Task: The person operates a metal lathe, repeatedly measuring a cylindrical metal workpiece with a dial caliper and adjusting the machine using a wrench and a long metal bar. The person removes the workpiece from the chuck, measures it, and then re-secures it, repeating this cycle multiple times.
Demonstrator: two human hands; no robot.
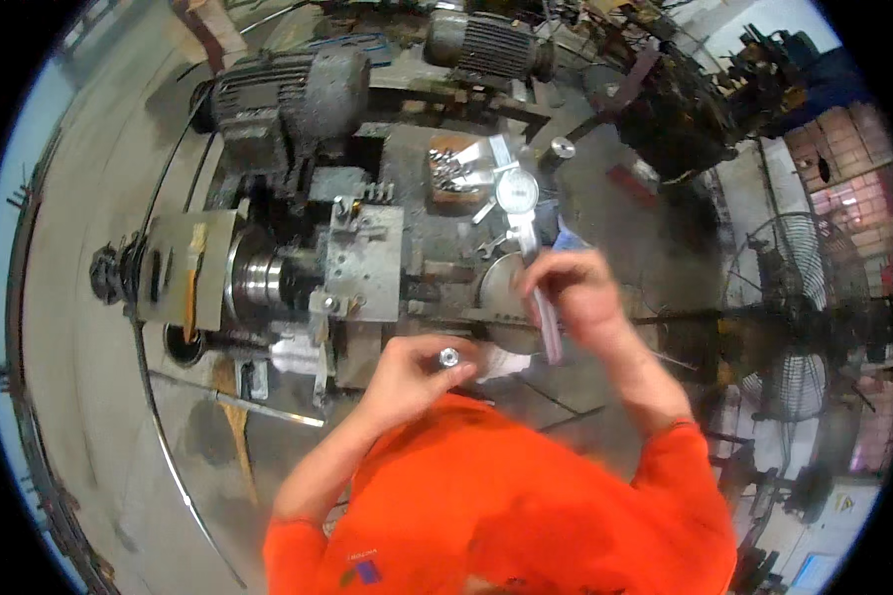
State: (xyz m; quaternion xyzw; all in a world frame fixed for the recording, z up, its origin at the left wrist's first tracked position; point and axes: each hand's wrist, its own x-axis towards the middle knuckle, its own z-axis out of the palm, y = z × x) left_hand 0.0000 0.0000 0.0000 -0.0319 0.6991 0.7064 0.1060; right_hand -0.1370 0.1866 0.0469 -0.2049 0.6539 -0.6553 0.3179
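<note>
Between the thumb and fingers of my left hand (407, 375) is a small, shiny metal cylinder (449, 357), its round end facing up with a dark spot at its centre. My right hand (583, 297) is closed around the beam of a dial caliper (517, 191). The caliper's round white dial and its jaws point away from me, and its other end sticks out below my fingers. The caliper and the metal cylinder are apart. Both hands are in front of a small lathe, close to my orange shirt.
The lathe's tool slide (367, 260) stands left of centre, beside the chuck (258, 278). Behind it are two electric motors (313, 94). A wooden box (456, 188) holds several small metal parts, with wrenches (491, 245) nearby. A fan (799, 307) stands at the right.
</note>
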